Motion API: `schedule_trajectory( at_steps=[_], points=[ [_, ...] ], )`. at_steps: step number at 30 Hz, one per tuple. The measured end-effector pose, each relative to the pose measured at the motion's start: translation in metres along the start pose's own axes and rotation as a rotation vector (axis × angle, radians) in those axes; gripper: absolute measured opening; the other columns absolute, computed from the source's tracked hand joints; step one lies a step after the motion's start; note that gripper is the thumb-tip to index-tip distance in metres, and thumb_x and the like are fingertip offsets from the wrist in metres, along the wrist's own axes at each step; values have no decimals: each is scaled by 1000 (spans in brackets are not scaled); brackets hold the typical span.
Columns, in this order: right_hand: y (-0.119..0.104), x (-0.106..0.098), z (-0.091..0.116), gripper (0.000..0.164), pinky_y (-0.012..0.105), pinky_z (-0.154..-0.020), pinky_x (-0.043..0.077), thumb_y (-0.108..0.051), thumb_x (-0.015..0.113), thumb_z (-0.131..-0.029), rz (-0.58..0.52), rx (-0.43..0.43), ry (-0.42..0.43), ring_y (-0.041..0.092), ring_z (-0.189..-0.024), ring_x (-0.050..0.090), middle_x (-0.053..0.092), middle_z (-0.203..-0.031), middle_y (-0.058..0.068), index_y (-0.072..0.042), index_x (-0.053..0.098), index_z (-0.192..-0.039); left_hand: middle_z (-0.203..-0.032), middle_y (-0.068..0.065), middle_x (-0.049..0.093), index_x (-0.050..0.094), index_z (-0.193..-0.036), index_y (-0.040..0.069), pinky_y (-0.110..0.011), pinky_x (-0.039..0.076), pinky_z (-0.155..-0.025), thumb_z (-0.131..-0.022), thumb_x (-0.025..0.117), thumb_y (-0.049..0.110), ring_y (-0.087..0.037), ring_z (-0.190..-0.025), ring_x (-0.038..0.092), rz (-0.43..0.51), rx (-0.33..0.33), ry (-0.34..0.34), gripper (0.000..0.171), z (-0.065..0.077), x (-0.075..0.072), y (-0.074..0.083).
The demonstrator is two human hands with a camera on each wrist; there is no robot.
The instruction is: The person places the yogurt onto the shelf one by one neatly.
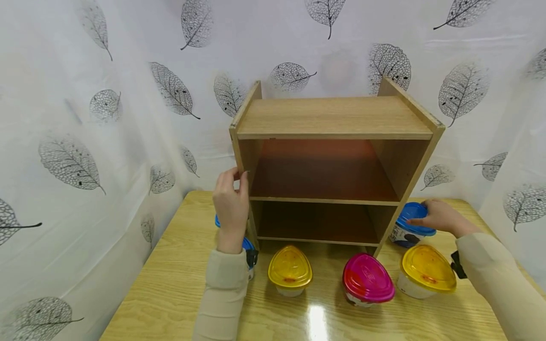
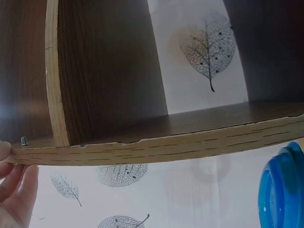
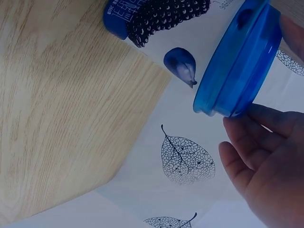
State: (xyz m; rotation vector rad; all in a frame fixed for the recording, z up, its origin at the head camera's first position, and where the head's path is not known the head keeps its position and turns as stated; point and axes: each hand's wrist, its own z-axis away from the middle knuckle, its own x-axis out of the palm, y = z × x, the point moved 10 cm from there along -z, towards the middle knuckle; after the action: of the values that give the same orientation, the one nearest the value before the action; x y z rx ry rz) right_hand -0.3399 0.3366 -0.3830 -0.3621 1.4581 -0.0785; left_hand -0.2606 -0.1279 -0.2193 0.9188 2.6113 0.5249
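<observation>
A wooden shelf unit with open compartments stands on the table. My left hand pinches the front edge of its left side panel between thumb and fingers; in the left wrist view, fingertips show on both sides of that board. To the right of the unit, my right hand grips the blue lid of a white tub printed with dark fruit. In the right wrist view the blue lid sits between thumb and fingers. The tub stands close against the unit's right side.
In front are two yellow-lidded tubs, one near the middle and one at right, with a pink-lidded tub between them. Blue-lidded tubs stand partly hidden behind my left arm. A leaf-patterned curtain surrounds the table.
</observation>
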Motion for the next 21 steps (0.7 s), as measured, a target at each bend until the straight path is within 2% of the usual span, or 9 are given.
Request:
schedule_trajectory(
  at_steps=[9,21],
  points=[
    [1,1,1,83,59,-76,39,-44,66,-73,-7,-8,8,53,-92,44,43,-106,44,26,39,-109,-77,-17,59,61,-84,-6,-36,49,-59,-84,60,10,-28,-72,58,2,-2,6,16,0,0,-1],
    [8,4,2,87,57,-71,43,-50,62,-75,-13,20,15,51,-86,47,44,-102,43,26,39,-107,-78,-17,60,61,-85,-7,-36,49,-62,-84,60,10,-28,-72,57,3,-3,-2,17,0,-1,1]
  ],
)
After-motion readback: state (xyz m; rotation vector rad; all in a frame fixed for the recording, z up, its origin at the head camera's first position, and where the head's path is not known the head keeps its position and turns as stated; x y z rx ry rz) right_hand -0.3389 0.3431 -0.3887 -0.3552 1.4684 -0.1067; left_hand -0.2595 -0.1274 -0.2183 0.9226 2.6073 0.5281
